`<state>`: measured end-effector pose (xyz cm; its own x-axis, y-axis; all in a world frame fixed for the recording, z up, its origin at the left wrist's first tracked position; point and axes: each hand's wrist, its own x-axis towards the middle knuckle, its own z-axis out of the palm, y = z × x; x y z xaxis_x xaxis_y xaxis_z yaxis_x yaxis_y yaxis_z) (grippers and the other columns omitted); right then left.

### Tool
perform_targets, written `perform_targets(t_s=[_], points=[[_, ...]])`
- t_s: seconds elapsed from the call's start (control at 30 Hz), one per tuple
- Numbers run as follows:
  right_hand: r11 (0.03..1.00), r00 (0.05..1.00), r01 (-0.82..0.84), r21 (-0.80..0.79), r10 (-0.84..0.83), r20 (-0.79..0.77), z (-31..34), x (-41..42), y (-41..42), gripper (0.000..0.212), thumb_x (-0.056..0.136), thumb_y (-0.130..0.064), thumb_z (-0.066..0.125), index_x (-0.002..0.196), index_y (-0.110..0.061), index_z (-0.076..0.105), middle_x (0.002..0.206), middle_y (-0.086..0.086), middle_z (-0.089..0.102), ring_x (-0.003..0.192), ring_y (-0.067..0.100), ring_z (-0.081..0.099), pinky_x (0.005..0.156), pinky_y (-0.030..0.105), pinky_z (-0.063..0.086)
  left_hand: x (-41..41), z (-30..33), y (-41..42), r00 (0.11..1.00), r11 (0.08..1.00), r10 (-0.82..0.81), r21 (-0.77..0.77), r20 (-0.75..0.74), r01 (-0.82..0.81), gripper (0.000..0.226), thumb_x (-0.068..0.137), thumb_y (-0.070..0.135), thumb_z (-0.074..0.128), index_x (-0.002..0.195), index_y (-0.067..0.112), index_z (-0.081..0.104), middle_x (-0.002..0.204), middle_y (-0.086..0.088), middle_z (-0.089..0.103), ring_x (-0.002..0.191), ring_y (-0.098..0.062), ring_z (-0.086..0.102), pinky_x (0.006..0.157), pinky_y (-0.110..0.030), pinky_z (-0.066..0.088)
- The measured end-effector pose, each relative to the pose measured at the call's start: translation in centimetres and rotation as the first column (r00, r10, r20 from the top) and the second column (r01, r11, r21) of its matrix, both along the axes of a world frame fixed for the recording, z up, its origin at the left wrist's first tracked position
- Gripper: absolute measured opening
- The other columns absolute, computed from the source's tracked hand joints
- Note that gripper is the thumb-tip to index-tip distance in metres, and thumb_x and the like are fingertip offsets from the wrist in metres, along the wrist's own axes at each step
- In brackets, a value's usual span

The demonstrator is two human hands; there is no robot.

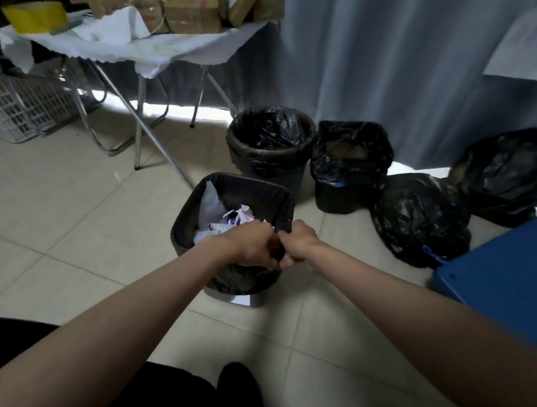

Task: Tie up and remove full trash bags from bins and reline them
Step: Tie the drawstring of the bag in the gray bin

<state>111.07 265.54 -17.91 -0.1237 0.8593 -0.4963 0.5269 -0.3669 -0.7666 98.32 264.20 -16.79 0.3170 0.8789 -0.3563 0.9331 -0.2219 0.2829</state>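
Both hands — left hand (pixel 254 249), right hand (pixel 299 244) — are pinching the bag's near rim (pixel 279 250) together; the full bin (pixel 230 225) is lying directly beyond, equally near each.

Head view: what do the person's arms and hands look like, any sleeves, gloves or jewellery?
Both forearms are bare to the frame's edge, no sleeves in view. The left hand and right hand wear no gloves; no watch, ring or bracelet shows.
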Motion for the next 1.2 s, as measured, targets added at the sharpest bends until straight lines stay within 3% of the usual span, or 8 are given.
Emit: perform_targets(t_s=[0.1,0.23,0.5,0.73,0.87,0.97,1.07,1.2], points=[[0.999,0.999,0.041,-0.011,-0.041,0.033,0.2,5.0,-0.2,0.026,0.098,-0.02,0.049,0.117,-0.003,0.048,0.072,0.014,0.066,0.045,0.025,0.064,0.053,0.033,0.058,4.6,0.3,0.2,0.994,0.995,-0.09,-0.037,0.055,0.092,0.027,0.079,0.028,0.076,0.102,0.015,0.072,0.097,-0.008,0.073,0.089,-0.026,0.067,0.078,-0.035,0.054],[0.994,0.993,0.108,-0.026,-0.106,0.055,-0.1,11.7,-0.7,0.027,0.097,-0.018,0.047,0.111,0.002,0.057,0.088,0.026,0.072,0.074,0.045,0.071,0.076,0.05,0.06,10.5,0.7,0.0,0.967,0.969,-0.239,-0.039,0.085,0.243,0.024,0.081,0.026,0.074,0.102,0.017,0.069,0.099,-0.006,0.07,0.085,-0.021,0.061,0.071,-0.027,0.044],[0.97,0.97,0.224,-0.094,-0.212,0.118,0.6,23.7,-3.5,0.017,0.1,-0.008,0.043,0.083,-0.01,0.043,0.074,0.023,0.065,0.065,0.036,0.068,0.054,0.036,0.058,19.7,1.7,-0.1,0.861,0.857,-0.503,-0.084,0.073,0.508,0.024,0.076,0.02,0.079,0.099,0.021,0.072,0.09,0.007,0.065,0.084,-0.013,0.058,0.071,-0.022,0.039],[0.946,0.955,0.298,-0.128,-0.293,0.055,0.4,30.5,-5.8,0.02,0.1,-0.008,0.051,0.082,-0.013,0.042,0.067,0.01,0.061,0.054,0.019,0.065,0.067,0.036,0.062,23.7,1.7,-0.2,0.768,0.768,-0.641,-0.008,-0.005,0.641,0.016,0.08,0.027,0.076,0.095,0.023,0.072,0.093,0.01,0.07,0.073,-0.001,0.049,0.058,-0.007,0.022],[0.957,0.976,0.203,-0.208,-0.215,-0.039,0.6,32.1,-7.1,0.015,0.1,-0.004,0.044,0.098,-0.006,0.059,0.082,0.011,0.068,0.071,0.017,0.068,0.074,0.031,0.059,24.9,2.0,-0.1,0.733,0.734,-0.679,0.005,-0.041,0.68,0.017,0.083,0.03,0.073,0.098,0.024,0.071,0.096,0.008,0.071,0.065,0.001,0.043,0.059,-0.007,0.017],[0.955,0.97,0.221,-0.199,-0.237,-0.06,0.5,32.0,-7.8,0.018,0.098,-0.001,0.047,0.09,-0.01,0.061,0.077,0.005,0.062,0.072,0.016,0.06,0.072,0.029,0.054,25.0,1.7,-0.1,0.747,0.745,-0.664,0.04,-0.034,0.665,0.015,0.082,0.034,0.074,0.093,0.024,0.072,0.09,0.009,0.07,0.074,-0.003,0.046,0.056,-0.007,0.02],[0.934,0.94,0.299,-0.195,-0.323,-0.109,0.1,31.1,-8.3,0.032,0.095,0.004,0.044,0.071,-0.014,0.054,0.062,0.002,0.049,0.053,0.011,0.046,0.057,0.026,0.042,24.7,1.4,0.1,0.773,0.773,-0.634,0.026,0.011,0.633,0.009,0.08,0.034,0.075,0.082,0.026,0.071,0.074,0.014,0.063,0.068,0.0,0.049,0.055,-0.008,0.027],[0.89,0.881,0.396,-0.226,-0.438,-0.178,-0.9,29.9,-8.8,0.035,0.099,0.001,0.039,0.083,-0.018,0.063,0.071,0.003,0.062,0.065,0.014,0.059,0.068,0.03,0.058,24.9,1.0,0.2,0.792,0.794,-0.608,0.026,0.053,0.608,0.007,0.079,0.033,0.076,0.082,0.026,0.074,0.073,0.015,0.066,0.069,0.0,0.055,0.058,-0.011,0.036]])
